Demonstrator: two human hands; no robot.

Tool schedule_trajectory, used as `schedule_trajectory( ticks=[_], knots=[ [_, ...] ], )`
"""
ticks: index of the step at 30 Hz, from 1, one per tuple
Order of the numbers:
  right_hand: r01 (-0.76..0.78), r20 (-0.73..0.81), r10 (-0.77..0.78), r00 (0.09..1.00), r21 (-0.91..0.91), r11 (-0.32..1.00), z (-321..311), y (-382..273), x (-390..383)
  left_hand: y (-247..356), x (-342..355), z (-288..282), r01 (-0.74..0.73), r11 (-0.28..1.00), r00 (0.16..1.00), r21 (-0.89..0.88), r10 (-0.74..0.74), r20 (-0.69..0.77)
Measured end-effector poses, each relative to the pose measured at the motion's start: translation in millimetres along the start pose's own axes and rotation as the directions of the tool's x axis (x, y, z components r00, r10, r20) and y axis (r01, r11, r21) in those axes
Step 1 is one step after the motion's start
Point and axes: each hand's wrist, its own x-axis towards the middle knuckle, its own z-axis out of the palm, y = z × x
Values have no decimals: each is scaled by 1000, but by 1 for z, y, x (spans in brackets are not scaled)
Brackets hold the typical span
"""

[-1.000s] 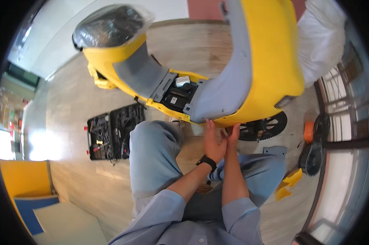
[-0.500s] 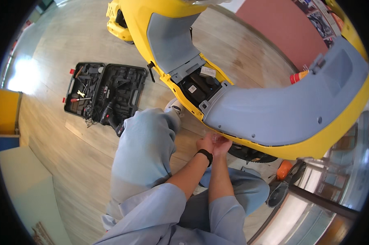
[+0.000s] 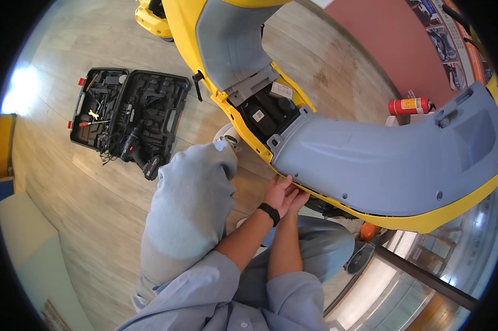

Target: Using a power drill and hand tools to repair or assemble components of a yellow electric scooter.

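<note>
A yellow scooter (image 3: 411, 222) with a long grey body panel (image 3: 365, 149) stands in front of me. My left hand (image 3: 279, 194), with a black band on its wrist, is at the panel's near lower edge. Its thumb lies against the yellow rim and its fingers are stretched apart, with their tips partly hidden. Right beside it, my right hand (image 3: 297, 202) reaches under the same edge; its fingers are mostly covered, so what they hold, if anything, cannot be seen. Left of the grey panel, an open compartment shows a black unit (image 3: 263, 118) and a small white box (image 3: 281, 90).
An open black tool case (image 3: 174, 118) lies on the wooden floor to the left, with a cordless drill (image 3: 141, 154) and a red-handled screwdriver (image 3: 89, 123). A red fire extinguisher (image 3: 411, 106) is beyond the scooter. An orange object (image 3: 368, 230) sits near the wheel (image 3: 329, 208).
The hands have shifted from a close pinch together to a looser position, the left thumb now up on the rim. The view has moved, bringing the fire extinguisher fully into sight.
</note>
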Motion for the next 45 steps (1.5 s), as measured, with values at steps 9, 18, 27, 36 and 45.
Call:
schedule_trajectory(
  ticks=[9,18,27,36,45],
  knots=[
    [102,-48,-103,994,-20,995,-11,-6,-4,-2,-6,5,43,999,999,21,-43,-11],
    [63,-44,-58,997,101,993,9,-22,-26,6,-12,18,44,997,994,70,-36,-101],
    [68,-69,-59,996,124,990,2,-30,-25,4,-14,21,33,991,985,132,-10,-172],
    [79,-32,-77,997,93,993,26,-45,-29,-3,-4,6,38,996,998,83,-34,-52],
    [83,-89,-75,993,94,992,34,-38,-33,-8,6,-6,-33,963,995,269,7,100]
  ],
)
